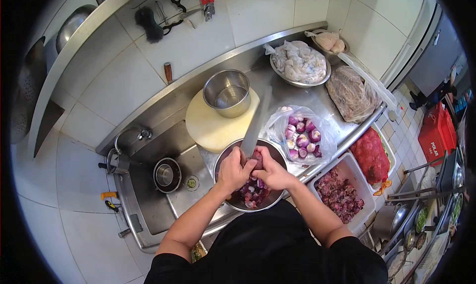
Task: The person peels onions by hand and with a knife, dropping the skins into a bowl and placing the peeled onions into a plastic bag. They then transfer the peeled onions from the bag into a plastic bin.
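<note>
Steel counter (318,103), bowl (271,198) at its front edge. Above bowl: left hand (232,172) fingers curled round knife (258,121); right hand (272,173) fingers pinching onion (257,158). Slippery skin could cause a cut.

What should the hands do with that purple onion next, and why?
Probably scrape some skin off the onion with the knife: it looks dark and unpeeled, the left hand grips the knife close by, and the bowl below holds purple scraps.
</note>
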Demonstrator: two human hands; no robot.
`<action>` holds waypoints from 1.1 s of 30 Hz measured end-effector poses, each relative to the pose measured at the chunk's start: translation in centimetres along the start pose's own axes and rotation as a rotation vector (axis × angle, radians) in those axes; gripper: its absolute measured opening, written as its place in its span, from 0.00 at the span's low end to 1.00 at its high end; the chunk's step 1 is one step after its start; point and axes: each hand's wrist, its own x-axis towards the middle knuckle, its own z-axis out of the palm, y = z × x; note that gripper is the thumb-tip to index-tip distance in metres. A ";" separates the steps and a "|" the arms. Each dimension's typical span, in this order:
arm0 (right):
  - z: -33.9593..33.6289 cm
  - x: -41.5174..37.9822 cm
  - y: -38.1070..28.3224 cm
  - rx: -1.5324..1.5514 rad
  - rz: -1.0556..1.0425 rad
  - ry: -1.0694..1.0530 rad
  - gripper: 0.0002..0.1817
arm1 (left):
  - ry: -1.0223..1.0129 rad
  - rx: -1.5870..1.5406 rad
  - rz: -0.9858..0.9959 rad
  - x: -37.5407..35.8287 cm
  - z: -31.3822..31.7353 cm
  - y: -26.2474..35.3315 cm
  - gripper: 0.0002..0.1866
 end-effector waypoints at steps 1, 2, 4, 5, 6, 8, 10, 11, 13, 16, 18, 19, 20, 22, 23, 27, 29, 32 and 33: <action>-0.5 0.1 0.2 0.174 0.076 -0.090 0.34 | 0.001 0.075 0.075 -0.1 -0.2 -0.2 0.34; -1.2 0.0 0.2 0.490 0.286 -0.190 0.33 | -0.076 0.129 0.065 -0.5 -0.4 -0.3 0.33; -1.0 0.0 0.5 0.293 0.217 -0.159 0.33 | -0.068 0.035 0.022 -0.9 0.3 -0.6 0.32; -0.9 0.2 0.5 0.087 0.141 -0.130 0.33 | -0.052 -0.058 -0.015 -0.9 0.9 -0.9 0.31; -0.2 0.2 -0.1 0.062 0.108 -0.062 0.33 | -0.020 -0.173 -0.094 -1.0 1.7 -1.0 0.29; 0.8 0.3 0.5 -0.058 0.070 0.018 0.33 | 0.008 -0.218 -0.122 -1.3 2.7 -1.6 0.27; 1.5 0.6 1.9 -0.183 0.079 0.142 0.34 | 0.035 -0.262 -0.151 -1.0 2.4 -1.5 0.26; 1.5 0.5 2.5 -0.178 0.083 0.145 0.34 | -0.010 -0.180 -0.168 -0.8 1.9 -1.6 0.25; 1.2 0.6 1.6 -0.047 0.131 0.100 0.34 | -0.062 -0.094 -0.178 -0.7 1.5 -2.0 0.25; -0.9 -0.4 3.0 0.570 0.229 -0.050 0.28 | 0.021 -0.401 -0.231 -0.8 2.7 -4.3 0.24; -0.9 -0.3 4.6 0.866 0.219 -0.033 0.21 | 0.003 -0.381 -0.274 -0.7 3.1 -5.4 0.24; -0.6 -0.2 4.8 0.871 0.219 -0.031 0.21 | -0.015 -0.364 -0.313 -0.7 3.2 -5.7 0.24; -0.3 -0.1 5.1 0.767 0.209 0.072 0.19 | -0.019 -0.363 -0.312 -0.7 3.4 -5.9 0.24; 0.1 0.4 5.4 0.631 0.193 0.293 0.16 | 0.059 -0.445 -0.294 -0.5 3.3 -4.5 0.24; 0.0 0.6 5.6 0.633 0.190 0.296 0.16 | 0.055 -0.443 -0.291 -0.6 2.9 -3.8 0.24; -0.1 1.2 5.7 0.637 0.145 0.512 0.18 | -0.191 -0.202 -0.092 -1.8 2.4 -1.1 0.24; -0.8 1.3 5.1 0.722 0.233 0.539 0.16 | -0.194 -0.206 -0.018 -2.5 2.4 -0.5 0.23; -2.7 0.4 6.0 0.968 0.182 0.350 0.19 | -0.067 -0.340 -0.111 -1.9 0.8 1.2 0.21; -2.9 0.0 6.3 1.089 0.123 0.213 0.22 | -0.050 -0.259 -0.105 -1.7 0.8 -0.8 0.19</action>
